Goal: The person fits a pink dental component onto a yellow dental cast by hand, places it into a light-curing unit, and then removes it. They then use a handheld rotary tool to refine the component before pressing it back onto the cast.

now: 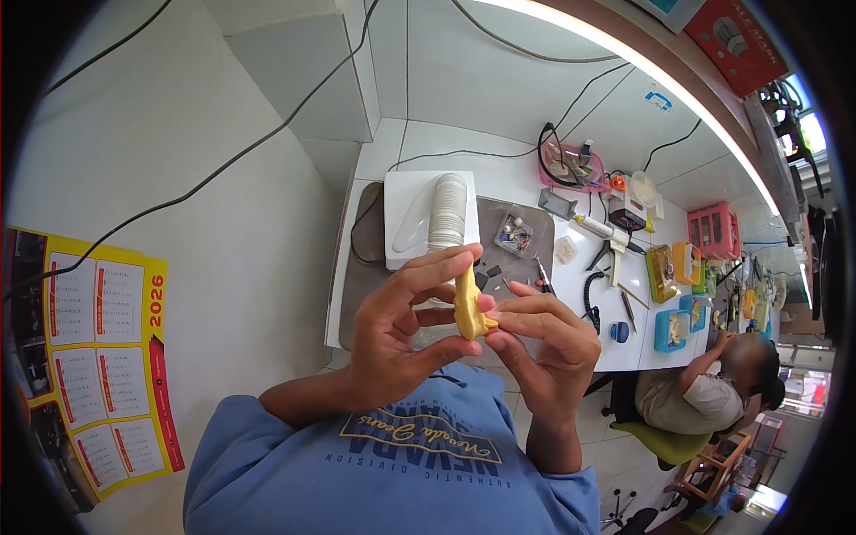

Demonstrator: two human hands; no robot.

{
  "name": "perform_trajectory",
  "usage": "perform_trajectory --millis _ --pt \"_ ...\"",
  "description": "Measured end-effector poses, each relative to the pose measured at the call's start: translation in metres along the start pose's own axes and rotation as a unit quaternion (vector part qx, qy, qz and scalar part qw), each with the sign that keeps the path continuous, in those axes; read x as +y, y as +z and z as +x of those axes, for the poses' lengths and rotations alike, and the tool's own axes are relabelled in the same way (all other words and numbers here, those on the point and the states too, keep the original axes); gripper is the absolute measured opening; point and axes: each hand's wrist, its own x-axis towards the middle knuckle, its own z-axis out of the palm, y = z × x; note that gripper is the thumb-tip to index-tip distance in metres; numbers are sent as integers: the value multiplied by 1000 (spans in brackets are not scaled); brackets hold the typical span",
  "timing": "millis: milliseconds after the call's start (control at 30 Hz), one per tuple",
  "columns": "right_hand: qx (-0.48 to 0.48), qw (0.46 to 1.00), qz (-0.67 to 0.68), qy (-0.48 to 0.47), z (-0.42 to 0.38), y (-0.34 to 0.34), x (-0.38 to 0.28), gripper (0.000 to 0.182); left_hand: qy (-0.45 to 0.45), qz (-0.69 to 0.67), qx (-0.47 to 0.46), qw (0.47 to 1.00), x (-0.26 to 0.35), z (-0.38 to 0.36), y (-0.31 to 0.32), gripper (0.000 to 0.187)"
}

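Observation:
A yellow plaster dental cast (468, 308) is held up in front of my chest, turned on edge. My left hand (392, 316) grips it from the left, fingertips on its upper end and thumb at its lower end. My right hand (548, 339) is closed in a pinch at the cast's right side, its fingertips on a small yellow part that juts out there. A small pink patch shows just above that spot. Behind the cast stands a white unit with a ribbed hose (448, 209), its lower part hidden by my hands.
On the grey mat (526, 299) lie a clear box of small parts (514, 234) and dark bits. To the right are a dispensing gun (611, 241), a coiled black cord (592, 299) and blue trays (670, 330). Another person (691, 388) sits farther right.

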Motion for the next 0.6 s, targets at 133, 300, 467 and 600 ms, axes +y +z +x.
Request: perform_trajectory --millis 133,300,467,600 --pt "-4 1000 17 10 -2 -1 1 14 3 -2 3 1000 -1 -1 0 68" --pt "1 1000 14 6 -5 1 3 14 0 2 2 1000 -2 -4 0 67" --pt "4 1000 5 -6 -6 1 4 18 2 1 6 1000 -2 -4 0 68" --pt "15 1000 11 4 -5 2 -2 21 4 1 7 1000 -1 -3 -1 68"
